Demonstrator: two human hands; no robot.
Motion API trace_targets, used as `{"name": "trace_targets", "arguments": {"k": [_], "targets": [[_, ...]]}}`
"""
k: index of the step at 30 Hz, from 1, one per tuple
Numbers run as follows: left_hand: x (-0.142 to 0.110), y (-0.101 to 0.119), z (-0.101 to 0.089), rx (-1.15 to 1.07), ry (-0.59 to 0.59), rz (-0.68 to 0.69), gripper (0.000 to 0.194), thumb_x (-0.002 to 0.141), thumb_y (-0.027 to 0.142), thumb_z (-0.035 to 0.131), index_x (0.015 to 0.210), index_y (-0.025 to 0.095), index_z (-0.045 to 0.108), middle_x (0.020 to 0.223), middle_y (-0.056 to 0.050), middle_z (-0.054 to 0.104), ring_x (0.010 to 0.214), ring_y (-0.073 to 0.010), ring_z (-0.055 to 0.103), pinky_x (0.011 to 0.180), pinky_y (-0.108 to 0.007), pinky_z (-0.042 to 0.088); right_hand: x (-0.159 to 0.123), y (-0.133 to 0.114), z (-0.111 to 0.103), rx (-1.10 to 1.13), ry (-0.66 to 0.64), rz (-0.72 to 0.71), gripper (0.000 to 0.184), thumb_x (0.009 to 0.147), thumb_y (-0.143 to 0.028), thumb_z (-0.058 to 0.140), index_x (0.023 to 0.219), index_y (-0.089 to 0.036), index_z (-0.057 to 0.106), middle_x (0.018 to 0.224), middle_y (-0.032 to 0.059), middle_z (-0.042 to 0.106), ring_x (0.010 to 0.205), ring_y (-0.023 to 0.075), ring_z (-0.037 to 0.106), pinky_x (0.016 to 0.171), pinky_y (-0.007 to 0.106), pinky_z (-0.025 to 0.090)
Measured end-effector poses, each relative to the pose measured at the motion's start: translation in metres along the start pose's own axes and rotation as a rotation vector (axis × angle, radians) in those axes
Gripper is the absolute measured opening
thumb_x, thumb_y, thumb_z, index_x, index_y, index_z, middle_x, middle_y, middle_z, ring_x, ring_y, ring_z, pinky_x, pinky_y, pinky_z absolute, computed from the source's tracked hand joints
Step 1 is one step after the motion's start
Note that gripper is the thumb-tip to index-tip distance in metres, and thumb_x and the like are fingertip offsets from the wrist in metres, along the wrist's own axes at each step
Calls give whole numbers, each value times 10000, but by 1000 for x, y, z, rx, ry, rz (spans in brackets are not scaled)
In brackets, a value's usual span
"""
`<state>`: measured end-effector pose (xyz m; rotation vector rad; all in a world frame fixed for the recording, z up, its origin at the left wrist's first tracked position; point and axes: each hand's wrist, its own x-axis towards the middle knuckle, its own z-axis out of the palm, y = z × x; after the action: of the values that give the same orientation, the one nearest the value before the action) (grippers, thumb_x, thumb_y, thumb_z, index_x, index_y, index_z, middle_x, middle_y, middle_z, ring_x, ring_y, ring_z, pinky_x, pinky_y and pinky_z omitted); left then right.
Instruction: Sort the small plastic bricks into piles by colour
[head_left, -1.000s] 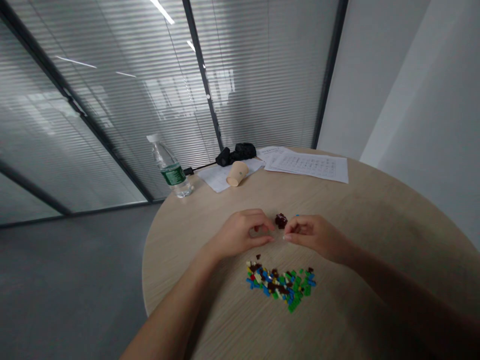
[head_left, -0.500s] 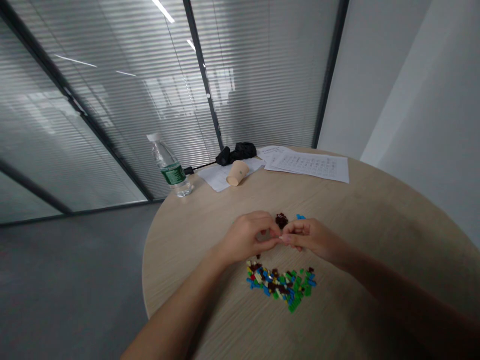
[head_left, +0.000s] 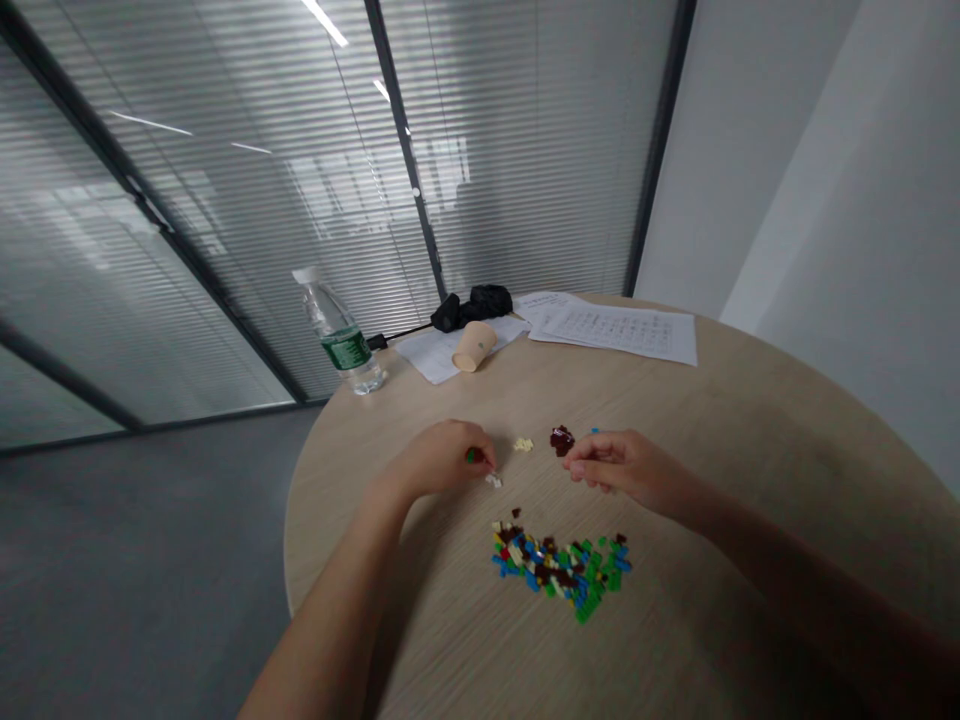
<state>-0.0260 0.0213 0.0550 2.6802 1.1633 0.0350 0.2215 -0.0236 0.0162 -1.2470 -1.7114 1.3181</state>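
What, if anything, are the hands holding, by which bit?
Can't tell: the left hand is at the white pieces, any grip too small to see; nothing clearly shows in the right hand.

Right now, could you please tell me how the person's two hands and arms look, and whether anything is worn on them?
The left hand and right hand wear no gloves; I see no ring or watch. The left forearm is bare to the picture's edge. The right forearm is bare too, but its lower end is too dark to judge.
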Motion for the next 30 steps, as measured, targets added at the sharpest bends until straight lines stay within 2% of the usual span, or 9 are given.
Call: {"name": "trace_targets", "arguments": {"k": [12, 19, 23, 25, 30], "targets": [[2, 1, 4, -22, -77, 14, 147, 743, 180, 567, 804, 212, 696, 777, 5, 679, 685, -118, 577, 630, -197, 377, -3, 1, 5, -119, -80, -39, 208, 688, -330, 608, 758, -140, 653, 700, 30, 643, 658, 137, 569, 598, 251, 417], [3, -2, 5, -35, -23, 28, 147, 748, 173, 561, 823, 204, 683, 815, -3, 669, 732, -128, 580, 673, -209, 397, -4, -2, -2, -180, -60, -14, 201, 712, -313, 600, 792, -137, 655, 719, 43, 663, 678, 150, 596, 630, 261, 444], [4, 4, 5, -82, 33, 91, 147, 765, 147, 534, 813, 191, 666, 818, -2, 650, 755, -122, 576, 705, -211, 405, -5, 2, -5, -305, -24, -80, 174, 726, -296, 591, 776, -144, 659, 715, 46, 661, 667, 150, 587, 614, 256, 436], [5, 9, 6, -103, 24, 121, 137, 759, 137, 541, 799, 188, 661, 809, 3, 644, 756, -117, 575, 711, -208, 405, -7, 3, -6, -360, -59, -113, 166, 733, -287, 582, 764, -145, 662, 691, 41, 652, 634, 145, 575, 576, 245, 421], [9, 16, 8, -115, -56, 142, 108, 724, 112, 579, 745, 174, 665, 779, 6, 626, 727, -108, 568, 689, -199, 401, -13, 0, -13, -459, -249, -114, 96, 701, -201, 583, 716, -151, 664, 600, 11, 611, 548, 118, 534, 508, 214, 375]]}}
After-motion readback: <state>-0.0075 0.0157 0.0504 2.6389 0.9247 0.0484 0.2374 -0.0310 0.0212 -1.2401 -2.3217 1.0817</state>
